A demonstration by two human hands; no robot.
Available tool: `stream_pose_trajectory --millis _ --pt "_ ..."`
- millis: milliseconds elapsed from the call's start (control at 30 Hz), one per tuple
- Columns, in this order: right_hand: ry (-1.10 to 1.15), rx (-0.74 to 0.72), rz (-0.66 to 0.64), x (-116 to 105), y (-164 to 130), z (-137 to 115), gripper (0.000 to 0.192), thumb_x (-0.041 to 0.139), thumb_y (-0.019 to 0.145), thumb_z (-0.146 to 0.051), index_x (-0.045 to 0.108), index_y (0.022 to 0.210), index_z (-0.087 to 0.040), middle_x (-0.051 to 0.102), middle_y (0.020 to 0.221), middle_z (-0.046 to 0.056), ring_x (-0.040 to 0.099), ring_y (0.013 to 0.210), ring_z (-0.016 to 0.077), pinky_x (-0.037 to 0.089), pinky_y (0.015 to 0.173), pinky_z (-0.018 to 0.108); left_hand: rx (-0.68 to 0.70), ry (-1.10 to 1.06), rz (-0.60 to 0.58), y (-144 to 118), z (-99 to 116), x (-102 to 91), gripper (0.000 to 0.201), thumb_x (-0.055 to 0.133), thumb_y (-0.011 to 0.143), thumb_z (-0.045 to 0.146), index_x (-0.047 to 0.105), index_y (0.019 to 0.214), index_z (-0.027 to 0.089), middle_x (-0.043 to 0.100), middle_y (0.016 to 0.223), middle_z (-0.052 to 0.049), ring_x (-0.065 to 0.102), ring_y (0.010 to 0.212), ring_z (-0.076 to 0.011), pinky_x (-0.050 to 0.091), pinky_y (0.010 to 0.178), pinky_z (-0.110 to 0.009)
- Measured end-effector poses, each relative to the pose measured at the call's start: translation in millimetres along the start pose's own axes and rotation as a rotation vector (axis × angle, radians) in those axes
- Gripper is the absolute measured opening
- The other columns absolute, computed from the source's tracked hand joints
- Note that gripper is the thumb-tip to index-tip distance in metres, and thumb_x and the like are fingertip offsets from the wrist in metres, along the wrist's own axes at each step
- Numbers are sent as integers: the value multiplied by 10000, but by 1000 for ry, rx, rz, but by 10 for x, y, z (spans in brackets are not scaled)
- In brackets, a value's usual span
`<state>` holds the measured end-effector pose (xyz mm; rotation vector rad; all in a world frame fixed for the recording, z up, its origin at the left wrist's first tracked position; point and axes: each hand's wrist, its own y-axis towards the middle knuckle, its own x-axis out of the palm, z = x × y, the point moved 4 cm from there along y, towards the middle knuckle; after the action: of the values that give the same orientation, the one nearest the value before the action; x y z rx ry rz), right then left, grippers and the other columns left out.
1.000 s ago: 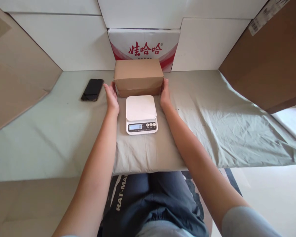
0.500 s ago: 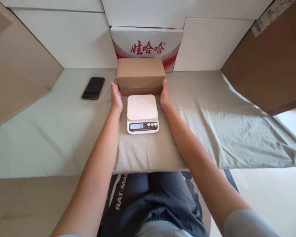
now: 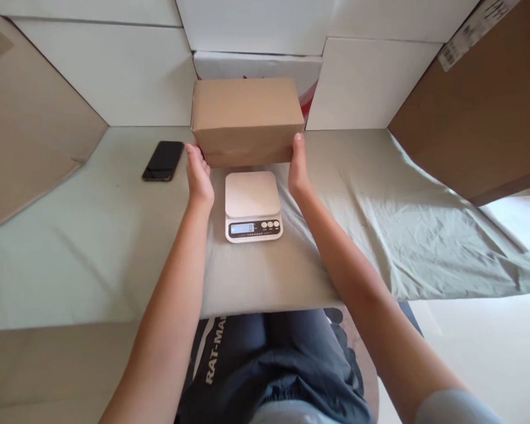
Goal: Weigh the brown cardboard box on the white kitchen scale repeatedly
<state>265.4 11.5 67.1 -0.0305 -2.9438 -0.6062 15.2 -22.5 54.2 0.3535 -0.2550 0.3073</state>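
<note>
Clamping a brown cardboard box (image 3: 246, 121) between left hand (image 3: 198, 176) and right hand (image 3: 297, 168), palms pressed flat to its two ends.
Held clear of the cloth-covered table (image 3: 380, 224), above and just behind the white kitchen scale (image 3: 252, 206); black phone (image 3: 163, 160) lying well to the left.

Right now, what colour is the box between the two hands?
Plain brown cardboard box, seen best in the head view.

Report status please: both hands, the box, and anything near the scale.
Left hand and right hand grip the cardboard box by its sides. Box raised, behind white scale. Scale platform bare; black phone lies left, apart.
</note>
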Motion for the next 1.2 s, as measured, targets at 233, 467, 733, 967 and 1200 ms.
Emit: stream_pose_trajectory --millis 233,467,733,967,1200 --pt "-35 -4 -121 -258 -847 -436 806 536 1008 -859 485 1679 -417 517 1815 -8 371 1787 330 339 1504 570 27 65 -123 -994 489 -164 915 507 910 1028 782 1463 352 644 1712 -80 410 1748 -393 348 1440 -542" --pt "-23 -26 -97 -322 -1324 -452 807 584 1008 -802 424 1714 -445 528 1801 12 378 1773 342 342 1492 605 73 90 -49 -1475 406 -222 813 491 997 932 787 1442 318 713 1628 -120 541 1660 -403 421 1385 -577" --pt "-70 -21 -103 -304 -1338 -495 822 582 978 -846 486 1644 -373 565 1755 82 439 1711 365 303 1495 627 37 108 -34 -1414 303 -242 929 475 952 994 787 1432 263 741 1573 -172 549 1653 -413 431 1377 -548" --pt "-82 -12 -123 -302 -1327 -459 835 548 988 -849 453 1667 -371 548 1777 101 496 1683 369 316 1489 627 2 104 -30 -1446 305 -246 925 465 960 990 774 1465 279 693 1645 -175 506 1688 -419 383 1407 -582" --pt "-105 12 -113 -312 -1301 -360 924 519 957 -908 407 1705 -377 522 1797 88 424 1728 363 297 1500 619 -37 124 -42 -1424 306 -260 1000 461 919 1031 736 1521 281 605 1745 -159 412 1743 -428 321 1438 -611"
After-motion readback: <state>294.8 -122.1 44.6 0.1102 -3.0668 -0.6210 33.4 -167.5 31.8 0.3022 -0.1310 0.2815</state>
